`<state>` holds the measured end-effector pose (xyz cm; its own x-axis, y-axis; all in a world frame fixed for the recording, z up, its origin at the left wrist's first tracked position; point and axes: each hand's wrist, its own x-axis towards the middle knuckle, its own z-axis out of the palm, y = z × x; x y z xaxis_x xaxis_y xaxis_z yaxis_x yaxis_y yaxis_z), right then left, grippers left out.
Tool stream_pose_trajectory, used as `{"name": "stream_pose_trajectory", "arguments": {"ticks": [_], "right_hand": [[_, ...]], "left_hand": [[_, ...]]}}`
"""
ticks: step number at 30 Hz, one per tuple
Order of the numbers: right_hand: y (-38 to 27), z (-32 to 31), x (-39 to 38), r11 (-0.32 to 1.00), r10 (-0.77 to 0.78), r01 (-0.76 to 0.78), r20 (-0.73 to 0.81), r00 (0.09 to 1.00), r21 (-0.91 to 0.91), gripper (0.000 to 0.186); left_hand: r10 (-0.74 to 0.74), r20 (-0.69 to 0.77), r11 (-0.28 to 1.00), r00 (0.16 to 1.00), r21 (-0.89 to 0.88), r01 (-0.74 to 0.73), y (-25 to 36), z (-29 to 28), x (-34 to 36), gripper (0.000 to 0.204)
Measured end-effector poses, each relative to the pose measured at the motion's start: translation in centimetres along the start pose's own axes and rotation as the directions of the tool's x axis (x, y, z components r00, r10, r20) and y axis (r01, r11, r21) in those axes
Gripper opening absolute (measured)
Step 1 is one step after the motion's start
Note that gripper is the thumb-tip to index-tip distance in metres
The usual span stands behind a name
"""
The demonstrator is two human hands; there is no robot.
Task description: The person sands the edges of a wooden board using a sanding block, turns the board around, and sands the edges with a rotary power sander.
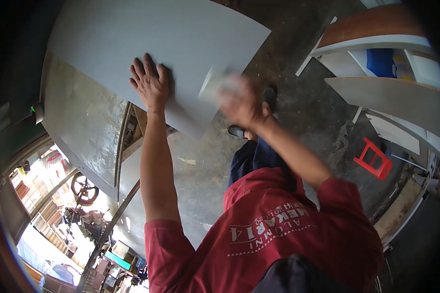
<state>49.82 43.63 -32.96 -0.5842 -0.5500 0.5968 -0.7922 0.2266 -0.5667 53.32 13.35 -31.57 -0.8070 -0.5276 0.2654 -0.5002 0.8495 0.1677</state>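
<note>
A large, smooth light grey panel [195,34] lies in front of me, one corner pointing to the right. Pressed flat on it, fingers spread, is my left hand [150,84], with nothing in its grip. My right hand [242,102] is over the panel's near right edge, smeared by motion. Beneath its fingers is a whitish, flat piece [211,84], which the hand appears to grip; blur hides whether it is a cloth, a sheet or a pad.
Under the panel's left side is a worn, stained board [83,117], beside an opening with wooden framing [134,129]. White cabinet parts [386,102] stand at the right, near a red plastic stool [374,158] on the concrete floor. A wheel [84,189] shows beyond the lower left doorway.
</note>
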Motion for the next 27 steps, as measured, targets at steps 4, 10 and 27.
{"name": "stream_pose_trajectory", "arguments": {"ticks": [4, 10, 27], "right_hand": [[-6.7, 2.9, -4.6, 0.985, -0.143, 0.113, 0.257, 0.956, 0.128, 0.040], [15.5, -5.5, 6.0, 0.924, 0.186, -0.287, -0.358, 0.915, -0.253, 0.041], [10.5, -1.4, 11.1, 0.524, 0.852, -0.447, -0.429, 0.301, 0.726, 0.056]], "left_hand": [[0.001, 0.031, 1.000, 1.000, 0.021, -0.001, -1.3, -0.1, -0.3, 0.063], [0.022, 0.053, 1.000, 0.998, -0.015, -0.021, 0.5, -0.7, 0.5, 0.062], [0.237, 0.117, 0.967, 0.964, -0.121, -0.223, 0.7, 0.8, 4.4, 0.075]]}}
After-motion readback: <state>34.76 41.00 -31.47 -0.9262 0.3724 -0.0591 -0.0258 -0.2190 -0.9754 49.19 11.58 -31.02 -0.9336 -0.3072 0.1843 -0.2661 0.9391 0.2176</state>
